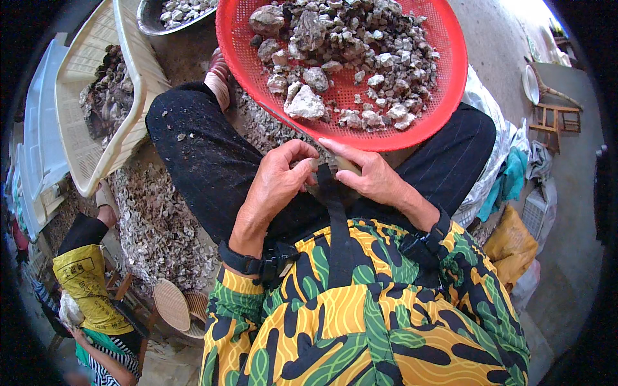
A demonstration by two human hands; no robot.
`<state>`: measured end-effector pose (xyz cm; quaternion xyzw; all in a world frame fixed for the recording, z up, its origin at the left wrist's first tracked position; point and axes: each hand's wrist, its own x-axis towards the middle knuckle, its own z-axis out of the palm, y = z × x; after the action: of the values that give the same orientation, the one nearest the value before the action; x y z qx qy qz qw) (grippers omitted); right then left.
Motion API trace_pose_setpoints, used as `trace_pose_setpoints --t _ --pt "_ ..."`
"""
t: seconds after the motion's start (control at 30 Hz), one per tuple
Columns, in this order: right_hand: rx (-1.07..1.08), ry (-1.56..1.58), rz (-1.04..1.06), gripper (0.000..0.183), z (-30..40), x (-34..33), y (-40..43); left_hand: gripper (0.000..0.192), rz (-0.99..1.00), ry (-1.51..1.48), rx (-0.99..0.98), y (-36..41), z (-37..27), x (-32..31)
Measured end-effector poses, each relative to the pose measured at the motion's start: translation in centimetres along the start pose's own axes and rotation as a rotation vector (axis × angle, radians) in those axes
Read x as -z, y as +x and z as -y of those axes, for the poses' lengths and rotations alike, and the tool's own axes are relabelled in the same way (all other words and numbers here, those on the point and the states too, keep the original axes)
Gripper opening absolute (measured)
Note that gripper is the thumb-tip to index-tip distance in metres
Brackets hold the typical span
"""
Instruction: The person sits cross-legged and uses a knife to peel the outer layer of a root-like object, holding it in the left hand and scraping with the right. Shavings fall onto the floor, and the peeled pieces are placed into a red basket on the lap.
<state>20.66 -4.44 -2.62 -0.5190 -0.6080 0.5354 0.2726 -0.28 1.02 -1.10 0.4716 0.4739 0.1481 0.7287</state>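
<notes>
A red perforated plastic basket (345,135) rests before me at my knees, with grey-white rough lumps (305,102), stone-like or shell-like, in it. Just below its near rim, my left hand (289,176) pinches a small pale piece (314,164) between thumb and fingers. My right hand (369,171) is closed around the yellowish handle (347,165) of a slim knife-like tool, its forefinger stretched along it. The thin dark blade (289,123) appears to run up and left along the basket's rim. The two hands are close together above my lap.
A cream plastic crate (140,87) with dark clumps stands at left, beside a heap of shell-like flakes (161,231). A metal basin (176,29) with pale lumps is at top left. Another person (91,289) sits at lower left. Sacks (512,241) and a small wooden stool (555,118) are at right.
</notes>
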Motion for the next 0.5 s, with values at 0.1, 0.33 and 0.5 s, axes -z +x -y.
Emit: trace_pose_setpoints --t 0.1,0.33,0.5 --pt "-0.014 0.02 0.009 0.064 -0.04 0.03 0.1 0.016 0.001 0.017 -0.006 -0.03 0.05 0.02" --pt "-0.044 0.062 0.042 0.063 -0.29 0.13 0.18 0.017 -0.004 0.045 0.0 -0.07 0.07 -0.03" --pt "-0.035 0.055 0.036 0.063 -0.31 0.12 0.19 0.016 -0.012 0.071 0.005 -0.02 0.08 -0.14"
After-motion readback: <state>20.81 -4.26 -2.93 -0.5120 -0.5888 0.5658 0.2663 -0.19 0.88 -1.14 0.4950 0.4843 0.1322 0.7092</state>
